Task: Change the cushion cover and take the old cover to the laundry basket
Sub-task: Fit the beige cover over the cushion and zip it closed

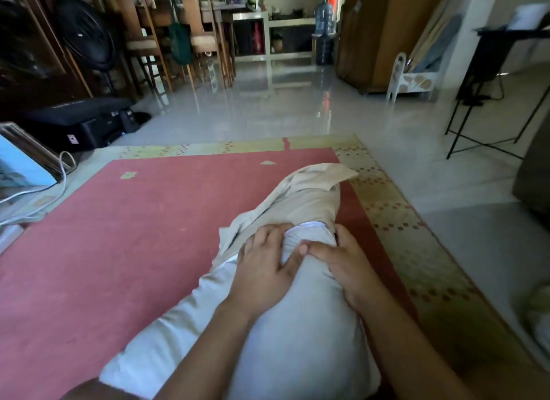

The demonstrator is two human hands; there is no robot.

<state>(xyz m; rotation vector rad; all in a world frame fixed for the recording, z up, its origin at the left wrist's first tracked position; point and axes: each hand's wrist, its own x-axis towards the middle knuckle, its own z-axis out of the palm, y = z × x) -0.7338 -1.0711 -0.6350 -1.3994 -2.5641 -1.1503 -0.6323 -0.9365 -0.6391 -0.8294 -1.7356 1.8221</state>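
Observation:
A white cushion point(276, 334) lies lengthwise on the red rug, its far end inside a beige cover point(309, 197) that is bunched around it. My left hand point(265, 265) lies on the cushion with its fingertips curled at the cover's open edge. My right hand point(345, 262) grips the same edge on the right side, its thumb pointing left across the cushion. The two thumbs nearly meet. The far corner of the cover hangs loose and empty.
The red rug point(134, 236) with a yellow patterned border covers the floor here. A black printer point(86, 122) and white cables point(35, 191) lie at the left. A black folding table point(494, 81) stands at the right, with glossy tiled floor beyond.

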